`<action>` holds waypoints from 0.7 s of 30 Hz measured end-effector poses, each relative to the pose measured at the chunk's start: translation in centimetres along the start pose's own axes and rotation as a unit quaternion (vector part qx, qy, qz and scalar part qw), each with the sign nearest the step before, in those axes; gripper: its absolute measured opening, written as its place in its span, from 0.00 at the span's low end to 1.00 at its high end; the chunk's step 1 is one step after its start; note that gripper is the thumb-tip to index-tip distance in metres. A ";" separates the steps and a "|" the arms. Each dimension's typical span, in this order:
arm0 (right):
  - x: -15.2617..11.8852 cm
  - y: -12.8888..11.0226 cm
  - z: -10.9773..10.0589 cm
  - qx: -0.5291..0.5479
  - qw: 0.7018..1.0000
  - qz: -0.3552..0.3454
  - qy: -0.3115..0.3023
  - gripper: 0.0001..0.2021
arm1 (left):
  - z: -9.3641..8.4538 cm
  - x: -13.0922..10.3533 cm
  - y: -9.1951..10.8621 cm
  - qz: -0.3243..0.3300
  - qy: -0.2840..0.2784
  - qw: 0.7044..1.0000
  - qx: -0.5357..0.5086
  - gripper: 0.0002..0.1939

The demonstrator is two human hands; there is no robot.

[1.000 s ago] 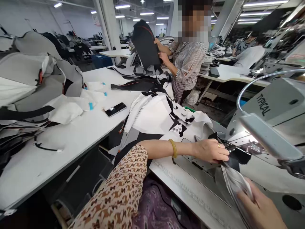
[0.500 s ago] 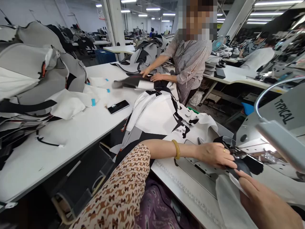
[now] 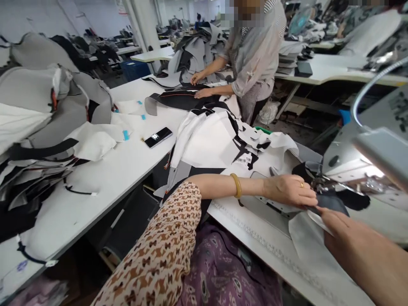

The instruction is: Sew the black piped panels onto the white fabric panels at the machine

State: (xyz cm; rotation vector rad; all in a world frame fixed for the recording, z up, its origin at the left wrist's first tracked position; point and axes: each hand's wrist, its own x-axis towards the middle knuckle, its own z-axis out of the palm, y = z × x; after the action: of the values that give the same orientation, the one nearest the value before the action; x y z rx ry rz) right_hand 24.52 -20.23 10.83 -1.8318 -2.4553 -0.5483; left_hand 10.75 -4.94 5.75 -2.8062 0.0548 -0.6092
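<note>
My left hand (image 3: 290, 191), with a yellow bangle on its wrist, is closed on the edge of a dark fabric piece (image 3: 333, 203) beside the sewing machine (image 3: 376, 148). Close to it my right hand (image 3: 347, 231) pinches the same edge, together with a white fabric piece (image 3: 307, 233) that hangs down over the machine bed. The fingertips of both hands nearly meet. Part of the dark fabric lies near the presser foot, where the stitching point is hard to make out. To the left, a heap of white and black sewn pieces (image 3: 207, 142) carries a barcode label.
A phone (image 3: 158, 137) lies on the white table (image 3: 127, 170) at left, near grey covers (image 3: 28, 93) piled high. Across the table a co-worker (image 3: 255, 63) handles a dark panel (image 3: 175, 100). A lamp (image 3: 382, 157) hangs over the machine. A ruler strip (image 3: 255, 242) runs along the front edge.
The view has tilted down and shifted slightly. My hands stay on the fabric, fingertips drawn closer together. The co-worker's dark panel now lies flat, and one of their hands has lifted from it.
</note>
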 end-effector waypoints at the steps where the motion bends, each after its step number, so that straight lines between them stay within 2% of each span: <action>1: 0.0 -0.7 -0.2 -0.044 0.997 -0.039 0.058 0.07 | -0.3 -0.3 0.1 0.021 0.006 1.000 0.004 0.24; 2: 0.0 -1.4 -0.3 -0.090 0.991 -0.065 0.070 0.08 | -0.5 -0.6 0.1 0.040 0.016 0.999 0.009 0.22; 4: 0.1 -2.5 -0.1 -0.078 0.987 -0.071 0.121 0.07 | -0.7 -1.0 0.2 0.074 0.051 0.996 0.023 0.18; 8: 0.1 -2.4 1.2 -0.040 0.996 -0.016 0.081 0.08 | 0.4 -1.1 0.0 0.059 0.124 0.990 0.018 0.12; 12: -0.4 -1.4 1.5 0.008 0.999 0.015 0.031 0.08 | 1.4 -1.4 1.1 0.005 0.198 0.980 0.016 0.10; 17: -0.3 -1.0 0.9 0.035 0.999 0.023 0.016 0.10 | 2.4 -1.8 1.9 -0.047 0.205 0.977 0.012 0.11; 21: 0.7 -0.4 0.1 0.036 0.999 0.029 -0.022 0.10 | 2.9 -1.5 1.7 -0.104 0.181 0.977 -0.029 0.13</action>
State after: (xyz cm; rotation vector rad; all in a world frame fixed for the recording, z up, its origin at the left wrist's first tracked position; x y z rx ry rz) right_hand 23.91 -19.64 10.74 -1.9007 -2.4061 -0.4165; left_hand 10.57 -5.67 2.15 -2.7382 -0.1547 -1.1811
